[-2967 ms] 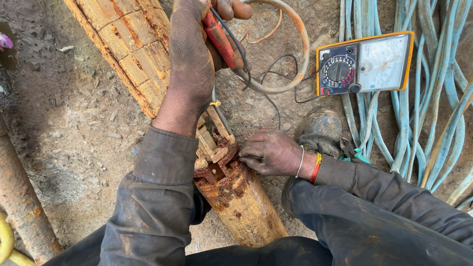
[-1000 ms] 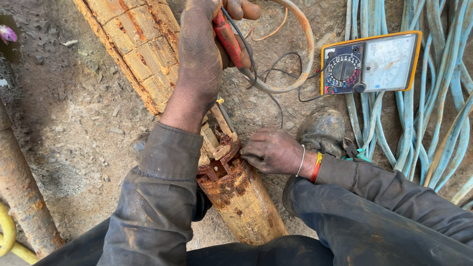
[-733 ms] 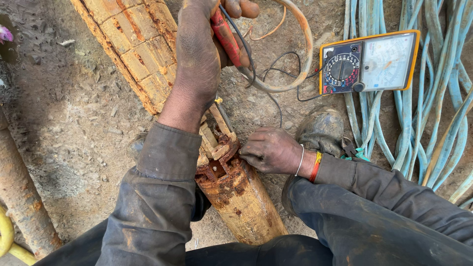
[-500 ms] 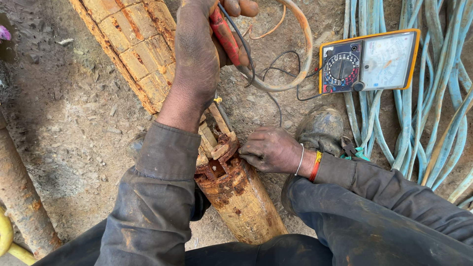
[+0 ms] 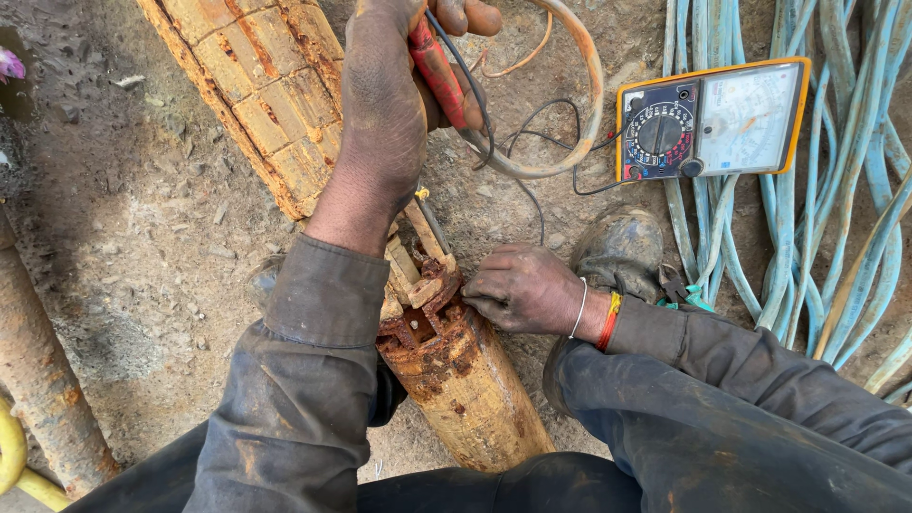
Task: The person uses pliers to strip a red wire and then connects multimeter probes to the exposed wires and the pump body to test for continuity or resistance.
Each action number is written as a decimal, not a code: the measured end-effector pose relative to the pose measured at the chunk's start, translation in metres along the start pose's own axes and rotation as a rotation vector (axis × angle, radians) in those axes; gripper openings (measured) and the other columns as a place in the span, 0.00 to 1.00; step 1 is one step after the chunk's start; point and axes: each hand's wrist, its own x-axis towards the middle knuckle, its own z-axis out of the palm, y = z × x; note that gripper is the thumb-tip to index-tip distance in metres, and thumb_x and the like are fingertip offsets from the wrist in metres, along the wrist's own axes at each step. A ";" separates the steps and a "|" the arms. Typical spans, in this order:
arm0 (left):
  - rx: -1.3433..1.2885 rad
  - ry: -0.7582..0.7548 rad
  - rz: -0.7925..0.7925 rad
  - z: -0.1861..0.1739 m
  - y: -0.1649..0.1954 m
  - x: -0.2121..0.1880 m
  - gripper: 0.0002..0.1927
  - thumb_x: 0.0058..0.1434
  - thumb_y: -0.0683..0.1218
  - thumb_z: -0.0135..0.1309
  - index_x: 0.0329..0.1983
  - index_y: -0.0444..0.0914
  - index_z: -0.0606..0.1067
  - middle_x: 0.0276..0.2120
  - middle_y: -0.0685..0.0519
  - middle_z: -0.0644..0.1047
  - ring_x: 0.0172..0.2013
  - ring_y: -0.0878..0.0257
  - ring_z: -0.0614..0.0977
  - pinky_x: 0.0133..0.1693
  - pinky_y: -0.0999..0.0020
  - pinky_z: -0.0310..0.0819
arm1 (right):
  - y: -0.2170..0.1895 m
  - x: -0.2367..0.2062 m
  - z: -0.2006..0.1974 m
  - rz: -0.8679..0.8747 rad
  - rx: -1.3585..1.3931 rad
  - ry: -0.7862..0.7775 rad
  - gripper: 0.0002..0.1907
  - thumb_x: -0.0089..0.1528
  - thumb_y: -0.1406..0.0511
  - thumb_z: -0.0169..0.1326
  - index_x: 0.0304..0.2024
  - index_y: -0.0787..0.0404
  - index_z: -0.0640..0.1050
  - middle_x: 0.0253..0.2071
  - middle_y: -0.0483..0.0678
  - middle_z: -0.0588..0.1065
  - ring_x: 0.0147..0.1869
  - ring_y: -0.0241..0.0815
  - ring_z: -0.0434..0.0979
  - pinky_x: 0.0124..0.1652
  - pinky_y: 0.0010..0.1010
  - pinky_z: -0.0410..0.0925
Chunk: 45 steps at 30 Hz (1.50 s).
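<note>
In the head view, the person's left hand (image 5: 385, 114) is reaching up over a long rusty cylinder (image 5: 285, 104) lying slantwise on the dirt ground (image 5: 123, 247). Its fingers are curling closed around a red test probe (image 5: 439, 74), which is running diagonally through the fist, its upper end hidden under the thumb and forefinger and its lower end poking out toward the ground. A thin black lead (image 5: 532, 142) is trailing from the probe across the dirt to an analogue multimeter (image 5: 712, 119) with a yellow casing, lying face up near a bundle of pale blue cables (image 5: 817, 190). A dirty hose loop (image 5: 579, 85) is arching just behind the probe.

The right hand (image 5: 527, 290) is resting at the broken joint of the cylinder, where a corroded coupling (image 5: 423, 318) is showing between the upper section and a lower stub (image 5: 470, 389). Its fingers are bent inward and pressing against the coupling's right edge; whether they are pinching something small there cannot be told, as the fingertips are hidden against the rust. A white bangle and a red-and-yellow thread are sitting on that wrist. A worn shoe (image 5: 622, 252) is standing just beyond the right hand, touching the cables. A rusty pipe (image 5: 43, 380) is lying along the left edge.
</note>
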 end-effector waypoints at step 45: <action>-0.006 0.026 -0.044 0.002 0.001 0.000 0.21 0.76 0.60 0.38 0.44 0.39 0.69 0.46 0.45 0.81 0.29 0.63 0.79 0.30 0.64 0.79 | 0.027 -0.025 0.030 0.006 -0.011 -0.028 0.08 0.56 0.63 0.64 0.37 0.56 0.82 0.30 0.46 0.75 0.38 0.48 0.78 0.40 0.39 0.72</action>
